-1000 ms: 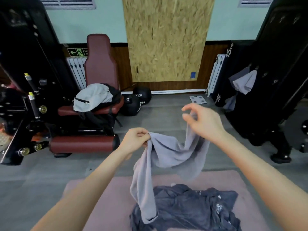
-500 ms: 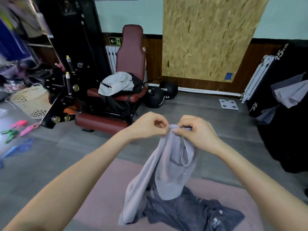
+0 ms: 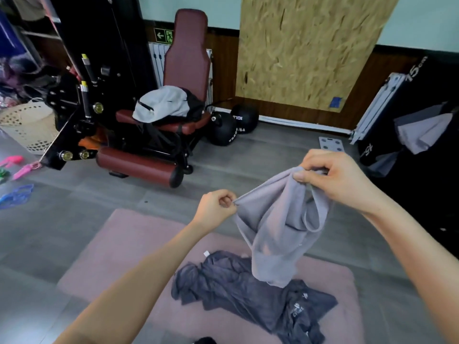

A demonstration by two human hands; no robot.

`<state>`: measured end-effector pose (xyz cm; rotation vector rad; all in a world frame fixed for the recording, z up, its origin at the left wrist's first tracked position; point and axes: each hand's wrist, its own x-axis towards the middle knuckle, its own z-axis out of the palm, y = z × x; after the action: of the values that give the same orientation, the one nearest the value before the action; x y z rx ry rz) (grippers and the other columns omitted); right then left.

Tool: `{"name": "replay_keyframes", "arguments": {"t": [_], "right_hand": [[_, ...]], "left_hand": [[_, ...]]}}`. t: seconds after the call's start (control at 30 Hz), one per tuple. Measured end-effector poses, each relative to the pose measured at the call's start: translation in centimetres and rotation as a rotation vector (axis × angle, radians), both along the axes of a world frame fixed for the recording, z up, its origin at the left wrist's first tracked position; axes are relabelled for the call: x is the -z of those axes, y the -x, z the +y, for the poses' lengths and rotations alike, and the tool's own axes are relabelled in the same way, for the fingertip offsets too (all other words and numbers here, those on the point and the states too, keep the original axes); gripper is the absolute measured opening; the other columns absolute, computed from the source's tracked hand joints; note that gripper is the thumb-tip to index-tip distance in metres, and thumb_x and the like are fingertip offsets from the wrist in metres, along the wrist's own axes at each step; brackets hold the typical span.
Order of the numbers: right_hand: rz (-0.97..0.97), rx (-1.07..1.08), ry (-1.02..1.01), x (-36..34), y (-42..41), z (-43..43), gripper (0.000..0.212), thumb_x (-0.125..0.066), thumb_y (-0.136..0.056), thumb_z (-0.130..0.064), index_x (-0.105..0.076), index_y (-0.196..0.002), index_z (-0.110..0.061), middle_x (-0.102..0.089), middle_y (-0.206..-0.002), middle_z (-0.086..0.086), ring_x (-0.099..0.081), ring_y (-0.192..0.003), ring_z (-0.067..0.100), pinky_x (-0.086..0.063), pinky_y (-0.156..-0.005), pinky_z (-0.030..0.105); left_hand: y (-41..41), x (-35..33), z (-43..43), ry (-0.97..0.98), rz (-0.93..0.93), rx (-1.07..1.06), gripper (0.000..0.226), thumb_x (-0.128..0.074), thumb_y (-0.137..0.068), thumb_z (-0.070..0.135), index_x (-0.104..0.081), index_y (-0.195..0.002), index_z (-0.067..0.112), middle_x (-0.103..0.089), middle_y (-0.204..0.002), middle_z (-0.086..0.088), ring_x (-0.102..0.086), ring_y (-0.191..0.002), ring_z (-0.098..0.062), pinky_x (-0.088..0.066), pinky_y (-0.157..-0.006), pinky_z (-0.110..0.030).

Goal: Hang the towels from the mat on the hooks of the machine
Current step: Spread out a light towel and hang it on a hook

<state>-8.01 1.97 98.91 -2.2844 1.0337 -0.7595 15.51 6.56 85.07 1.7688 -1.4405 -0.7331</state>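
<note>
My left hand (image 3: pixel 215 208): curled up tight, pinching one corner of the light grey towel (image 3: pixel 278 227) between thumb and finger.
My right hand (image 3: pixel 332 176): higher up and a bit to the right, fingers squeezed on the bunched top edge of the same towel.
Light grey towel: up in the air between my two hands. The edge from one hand to the other is pulled straight. The rest hangs down in a soft fold, and its bottom tip is just above the dark towel.
Dark grey towel (image 3: pixel 250 291): lying crumpled on the mat, with small white letters on it.
Mat (image 3: pixel 119 247): pink, flat on the grey floor, right under my arms.
Machine on my right (image 3: pixel 432 184): big and black. Grey towels (image 3: pixel 422 131) are hanging on it, well apart from my hands.
Red seat machine (image 3: pixel 159 135): far across the floor on my left, with a grey and black bag (image 3: pixel 164 104) on its seat.
Basket (image 3: pixel 27 127): pale, with holes, at the left side.
</note>
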Motion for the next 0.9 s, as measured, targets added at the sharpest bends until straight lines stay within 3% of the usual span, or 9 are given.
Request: {"name": "replay_keyframes", "arguments": {"t": [0.1,0.17,0.27,0.37,0.5,0.57,0.67,0.77,0.9], "right_hand": [[0.007,0.029,-0.014,0.1,2.4,0.6,0.031,-0.072,-0.080,-0.022,-0.061,-0.060,-0.044,-0.058,-0.074,-0.009,-0.053,-0.066,0.008,-0.038,-0.068,0.032],[0.071,0.121,0.008,0.6,3.9,0.4,0.031,-0.071,-0.081,-0.022,-0.060,-0.060,-0.042,-0.058,-0.076,-0.009,-0.053,-0.068,0.007,-0.038,-0.069,0.031],[0.476,0.367,0.080,2.0,5.5,-0.2,0.003,-0.066,-0.082,-0.040,-0.064,-0.079,-0.041,-0.055,-0.079,-0.014,-0.056,-0.085,0.007,-0.040,-0.073,0.028],[0.700,0.397,0.154,4.1,4.5,0.7,0.049,-0.062,-0.077,-0.059,-0.058,-0.121,-0.038,-0.051,-0.082,-0.014,-0.058,-0.097,0.013,-0.041,-0.077,0.026],[0.578,0.252,0.070,5.7,-0.8,2.5,0.070,-0.047,-0.067,-0.078,-0.053,-0.126,-0.040,-0.059,-0.095,-0.010,-0.058,-0.099,0.012,-0.032,-0.072,0.021],[0.499,0.232,0.033,6.4,-3.2,2.8,0.047,-0.053,-0.075,-0.068,-0.063,-0.108,-0.036,-0.057,-0.089,-0.009,-0.057,-0.091,0.009,-0.036,-0.073,0.024],[0.276,0.239,-0.078,7.0,-5.0,2.7,0.029,-0.062,-0.079,-0.055,-0.065,-0.077,-0.026,-0.057,-0.078,-0.008,-0.052,-0.076,0.005,-0.039,-0.073,0.025],[0.077,0.260,-0.166,6.2,-5.5,2.7,0.016,-0.067,-0.079,-0.045,-0.068,-0.070,-0.032,-0.063,-0.077,-0.024,-0.054,-0.078,-0.005,-0.036,-0.070,0.017],[-0.047,0.213,-0.156,4.7,-6.3,3.0,0.011,-0.069,-0.079,-0.034,-0.069,-0.069,-0.035,-0.065,-0.078,-0.019,-0.059,-0.080,0.002,-0.043,-0.074,0.026]], "left_hand": [[0.4,0.3,-1.1,-0.020,0.018,0.075,0.012,-0.058,-0.060,0.021,-0.061,-0.072,0.021,-0.060,-0.069,0.010,-0.054,-0.063,0.010,-0.037,-0.064,-0.004],[0.7,0.4,-1.8,-0.046,0.060,0.114,0.008,-0.060,-0.066,0.017,-0.058,-0.069,0.024,-0.061,-0.071,0.003,-0.054,-0.063,0.000,-0.042,-0.068,-0.014],[0.6,-0.4,-2.6,-0.116,0.119,0.178,0.023,-0.055,-0.076,-0.001,-0.059,-0.071,0.021,-0.059,-0.068,0.001,-0.052,-0.063,-0.008,-0.043,-0.070,-0.025],[0.8,-2.9,-3.3,-0.144,0.139,0.338,0.022,-0.053,-0.078,-0.004,-0.065,-0.080,0.014,-0.061,-0.070,0.004,-0.053,-0.062,-0.001,-0.043,-0.068,-0.016],[2.0,-6.4,-3.0,-0.145,0.114,0.536,0.023,-0.054,-0.079,-0.005,-0.068,-0.085,0.013,-0.064,-0.072,0.005,-0.056,-0.064,-0.001,-0.045,-0.066,-0.011],[2.1,-7.6,-2.7,-0.150,0.156,0.544,0.025,-0.054,-0.079,-0.006,-0.067,-0.082,0.015,-0.065,-0.070,0.006,-0.057,-0.063,0.001,-0.045,-0.066,-0.012],[0.7,-8.6,-2.2,-0.149,0.238,0.516,0.022,-0.057,-0.079,-0.005,-0.061,-0.084,0.016,-0.067,-0.075,-0.003,-0.057,-0.070,-0.014,-0.044,-0.071,-0.025],[-1.4,-8.5,-1.4,-0.177,0.322,0.494,0.023,-0.069,-0.078,0.001,-0.052,-0.088,0.013,-0.065,-0.078,-0.010,-0.053,-0.071,-0.022,-0.042,-0.069,-0.032],[-2.7,-6.8,0.4,-0.184,0.396,0.517,0.024,-0.078,-0.072,0.003,-0.058,-0.084,0.010,-0.058,-0.078,-0.011,-0.052,-0.072,-0.019,-0.043,-0.070,-0.029]]}}
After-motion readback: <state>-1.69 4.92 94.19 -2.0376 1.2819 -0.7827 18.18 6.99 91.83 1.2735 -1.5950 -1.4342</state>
